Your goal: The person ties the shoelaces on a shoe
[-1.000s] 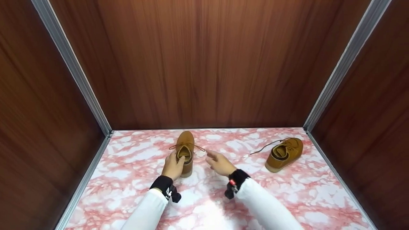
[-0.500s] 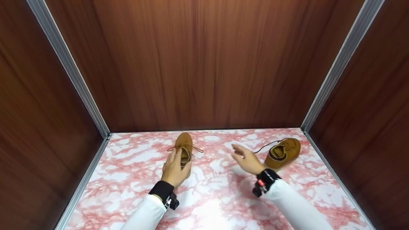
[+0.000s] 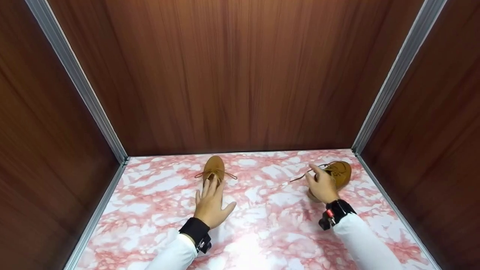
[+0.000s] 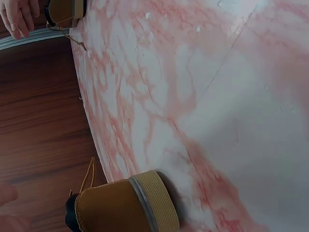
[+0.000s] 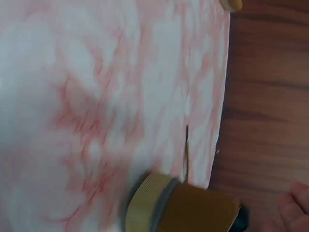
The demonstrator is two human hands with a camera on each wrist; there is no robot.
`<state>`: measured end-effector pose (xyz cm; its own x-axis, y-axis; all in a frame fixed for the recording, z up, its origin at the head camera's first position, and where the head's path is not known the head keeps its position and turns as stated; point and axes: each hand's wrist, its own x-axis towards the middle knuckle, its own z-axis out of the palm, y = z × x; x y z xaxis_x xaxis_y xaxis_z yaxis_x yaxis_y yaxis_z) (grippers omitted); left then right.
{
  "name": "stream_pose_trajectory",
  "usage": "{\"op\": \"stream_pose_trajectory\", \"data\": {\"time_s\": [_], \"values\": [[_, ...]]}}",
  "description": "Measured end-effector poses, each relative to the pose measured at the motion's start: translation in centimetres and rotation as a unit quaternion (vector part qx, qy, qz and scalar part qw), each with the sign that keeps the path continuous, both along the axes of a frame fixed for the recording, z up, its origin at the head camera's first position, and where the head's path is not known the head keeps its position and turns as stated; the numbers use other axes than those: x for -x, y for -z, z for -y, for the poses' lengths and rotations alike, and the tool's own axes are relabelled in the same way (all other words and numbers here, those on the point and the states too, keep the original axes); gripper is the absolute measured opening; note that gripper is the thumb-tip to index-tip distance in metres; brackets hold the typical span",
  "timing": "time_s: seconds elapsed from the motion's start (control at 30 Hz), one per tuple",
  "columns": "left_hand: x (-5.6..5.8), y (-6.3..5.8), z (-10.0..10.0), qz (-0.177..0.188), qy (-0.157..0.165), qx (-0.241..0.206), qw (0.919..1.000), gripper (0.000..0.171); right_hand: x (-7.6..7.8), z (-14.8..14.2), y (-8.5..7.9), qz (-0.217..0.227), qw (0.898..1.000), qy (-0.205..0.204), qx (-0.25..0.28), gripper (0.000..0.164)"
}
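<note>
A tan lace-up shoe (image 3: 214, 165) stands left of the middle, toe toward the back wall, its lace tied in a bow. My left hand (image 3: 213, 206) is over its heel end with fingers spread, gripping nothing. In the left wrist view the heel (image 4: 116, 208) shows apart from the blurred fingertips (image 4: 7, 208). The matching shoe (image 3: 343, 176) sits at the right, angled, with one loose lace (image 3: 298, 178) trailing left. Above its opening hovers my right hand (image 3: 323, 187), fingers loosely bent, partly hiding it. In the right wrist view, fingertips (image 5: 292, 208) appear beyond the heel (image 5: 193, 208).
Both shoes stand on a pink and white marbled surface (image 3: 255, 213). Brown wood-grain panels (image 3: 240, 75) enclose the back and sides, joined by grey metal corner strips (image 3: 86, 86). Black straps (image 3: 194, 229) with small cameras circle both wrists.
My left hand has let go of the left shoe's heel end and drawn back, spreading its fingers. My right hand has moved right, from beside the left shoe's bow to above the right shoe.
</note>
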<state>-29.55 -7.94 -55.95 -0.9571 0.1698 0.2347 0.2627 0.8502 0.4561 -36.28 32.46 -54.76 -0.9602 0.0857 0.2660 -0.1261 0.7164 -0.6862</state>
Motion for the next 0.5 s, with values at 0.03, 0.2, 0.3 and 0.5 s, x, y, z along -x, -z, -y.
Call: {"op": "stream_pose_trajectory", "data": {"time_s": [0.03,0.2,0.3,0.5], "values": [[-0.1,0.1,-0.1,-0.001,0.004,0.002,1.0,0.086,0.0,-0.5,0.1,0.002,1.0,0.013,-0.002,0.051],[-0.7,0.4,-0.9,-0.003,0.024,0.008,0.9997,0.087,0.1,-2.7,0.8,0.029,0.997,0.064,0.008,0.052],[-1.0,0.6,-1.5,-0.003,0.034,0.005,0.9994,0.085,0.3,-3.8,1.4,0.044,0.995,0.092,0.02,0.055],[-1.3,0.9,-3.1,0.006,0.058,0.001,0.9983,0.084,0.4,-5.0,2.4,0.078,0.987,0.139,0.034,0.064]]}}
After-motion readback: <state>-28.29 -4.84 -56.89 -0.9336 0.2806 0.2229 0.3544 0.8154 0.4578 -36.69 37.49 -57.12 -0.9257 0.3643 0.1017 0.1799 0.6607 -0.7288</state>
